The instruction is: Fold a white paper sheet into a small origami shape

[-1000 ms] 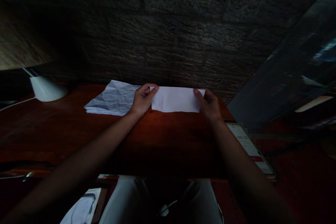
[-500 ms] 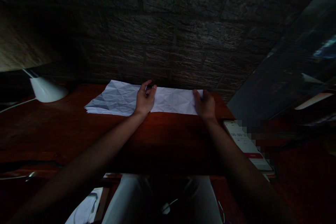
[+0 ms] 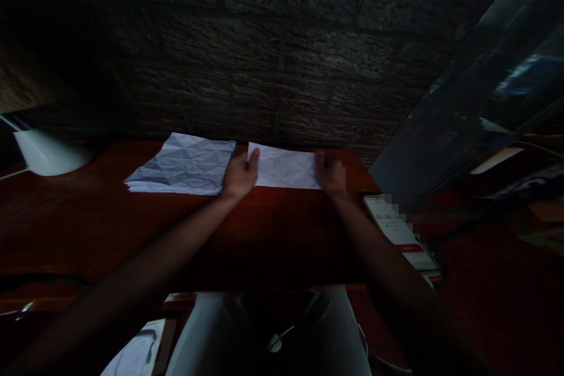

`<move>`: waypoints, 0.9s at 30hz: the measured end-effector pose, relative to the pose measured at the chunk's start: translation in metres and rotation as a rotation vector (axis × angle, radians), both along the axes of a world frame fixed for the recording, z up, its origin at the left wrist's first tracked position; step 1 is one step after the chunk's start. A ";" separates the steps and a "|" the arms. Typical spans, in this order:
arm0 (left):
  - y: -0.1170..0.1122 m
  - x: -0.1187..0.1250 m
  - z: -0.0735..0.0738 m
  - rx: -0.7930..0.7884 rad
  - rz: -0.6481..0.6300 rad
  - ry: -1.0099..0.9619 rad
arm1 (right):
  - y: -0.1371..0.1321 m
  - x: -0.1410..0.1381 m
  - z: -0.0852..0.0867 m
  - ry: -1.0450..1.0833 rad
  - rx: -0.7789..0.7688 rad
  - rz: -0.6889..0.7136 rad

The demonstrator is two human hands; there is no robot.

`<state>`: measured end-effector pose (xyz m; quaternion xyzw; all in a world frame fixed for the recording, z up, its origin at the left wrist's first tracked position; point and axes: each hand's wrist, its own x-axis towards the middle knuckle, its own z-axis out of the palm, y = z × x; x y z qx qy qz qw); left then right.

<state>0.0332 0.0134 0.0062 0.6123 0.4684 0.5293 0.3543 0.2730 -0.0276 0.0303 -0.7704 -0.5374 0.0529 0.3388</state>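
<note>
A creased white sheet of paper [image 3: 286, 167] is stretched between my two hands near the back of the wooden table. My left hand [image 3: 240, 176] grips its left edge, thumb on top and fingers curled behind. At the opposite edge my right hand [image 3: 332, 174] is closed on the paper, a little blurred. Just left of my left hand lies a stack of crumpled paper sheets [image 3: 183, 163], with faceted creases across the top one.
A brick wall [image 3: 255, 70] rises directly behind the wooden table [image 3: 282, 235]. On the left stands a lamp with a white base [image 3: 50, 151]. A phone showing a timer [image 3: 399, 232] lies by the right edge, close to my right forearm.
My left hand has closed from a looser pose onto the sheet's left edge. The sheet now stands apart from the stack, with the table showing between them. The whole view has shifted slightly.
</note>
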 end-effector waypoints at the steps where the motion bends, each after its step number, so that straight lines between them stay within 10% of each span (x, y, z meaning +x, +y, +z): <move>1: -0.002 0.000 0.001 0.059 0.033 0.161 | 0.000 0.001 0.000 -0.030 -0.063 0.001; 7: -0.018 0.012 0.006 0.394 0.036 0.879 | -0.010 -0.010 0.004 -0.204 -0.324 0.015; 12: -0.031 0.029 0.000 0.285 -0.318 1.148 | -0.017 -0.028 0.010 -0.294 -0.401 0.051; 20: -0.031 0.030 -0.002 0.123 -0.450 1.261 | -0.023 -0.054 -0.004 -0.530 -0.101 0.294; 23: -0.031 0.032 -0.001 0.137 -0.457 1.295 | -0.026 -0.060 -0.013 -0.498 -0.225 0.526; 27: -0.030 0.029 -0.004 0.099 -0.428 1.304 | -0.027 -0.054 -0.017 -0.455 -0.418 0.465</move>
